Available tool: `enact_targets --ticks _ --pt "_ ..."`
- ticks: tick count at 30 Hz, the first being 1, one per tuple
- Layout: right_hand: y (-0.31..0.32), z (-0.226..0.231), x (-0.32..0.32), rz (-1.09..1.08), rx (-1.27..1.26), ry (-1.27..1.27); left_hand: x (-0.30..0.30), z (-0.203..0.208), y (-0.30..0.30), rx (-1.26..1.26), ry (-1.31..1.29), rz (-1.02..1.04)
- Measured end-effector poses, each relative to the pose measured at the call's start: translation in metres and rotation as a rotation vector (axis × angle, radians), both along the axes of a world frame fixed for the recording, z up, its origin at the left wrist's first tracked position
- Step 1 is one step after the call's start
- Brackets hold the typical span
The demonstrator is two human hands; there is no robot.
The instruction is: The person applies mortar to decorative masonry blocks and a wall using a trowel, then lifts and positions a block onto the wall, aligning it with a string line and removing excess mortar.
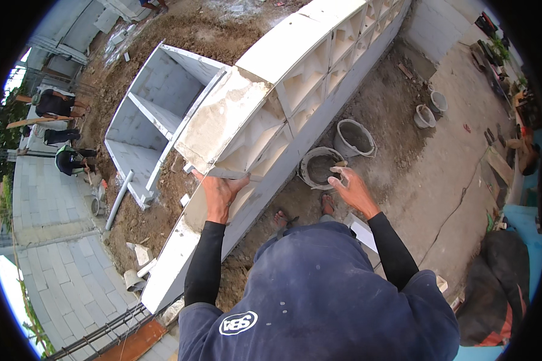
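Over the end of the cream patterned block (256, 141) my left hand (220, 195) is spread, its fingers at the back edge and its thumb at the front face. The block sits in a row on top of a low wall (307, 141), and its top is smeared with mortar. My right hand (356, 192) is curled above the rim of a bucket (304, 174) of grey mortar. A short tan stub like a tool handle (341, 163) shows at its fingertips; the rest of that tool is hidden or blends with the mortar.
A second mortar bucket (356, 137) touches the first, and two smaller buckets (424, 117) stand farther off. Left of the wall lie a grey concrete box frame (144, 117) and a pipe (120, 200) on soil. Other people (72, 159) work at the far left.
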State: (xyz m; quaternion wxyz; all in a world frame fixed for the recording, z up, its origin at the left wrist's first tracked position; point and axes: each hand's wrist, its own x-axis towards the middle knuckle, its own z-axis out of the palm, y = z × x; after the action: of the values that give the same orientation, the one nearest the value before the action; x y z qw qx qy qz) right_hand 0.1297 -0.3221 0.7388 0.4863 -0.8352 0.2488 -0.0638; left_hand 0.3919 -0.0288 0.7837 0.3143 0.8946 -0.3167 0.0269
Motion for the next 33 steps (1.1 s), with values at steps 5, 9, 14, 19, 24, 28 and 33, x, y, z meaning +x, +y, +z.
enact_targets --ticks 5,9,14,19,24,28,33 --pt "-0.03 0.125 0.088 -0.034 -0.294 -0.414 0.002 -0.008 0.007 0.009 -0.04 -0.005" --pt "-0.041 0.215 0.156 0.168 -0.658 -0.712 0.005 -0.01 0.01 0.033 -0.057 -0.016" --pt "-0.044 0.21 0.228 0.391 -0.847 -0.621 0.006 -0.01 0.003 0.166 0.015 0.027" --pt "-0.034 0.203 0.228 0.411 -0.858 -0.465 0.008 -0.023 0.01 0.194 0.093 0.052" --pt "-0.029 0.2 0.226 0.379 -0.929 -0.467 -0.001 -0.017 0.005 0.111 -0.07 0.03" --pt "-0.035 0.199 0.223 0.393 -0.969 -0.484 0.002 -0.013 0.007 0.166 -0.045 0.01" --pt "-0.038 0.214 0.188 0.294 -1.182 -0.64 0.005 -0.012 0.016 0.237 -0.037 -0.006"
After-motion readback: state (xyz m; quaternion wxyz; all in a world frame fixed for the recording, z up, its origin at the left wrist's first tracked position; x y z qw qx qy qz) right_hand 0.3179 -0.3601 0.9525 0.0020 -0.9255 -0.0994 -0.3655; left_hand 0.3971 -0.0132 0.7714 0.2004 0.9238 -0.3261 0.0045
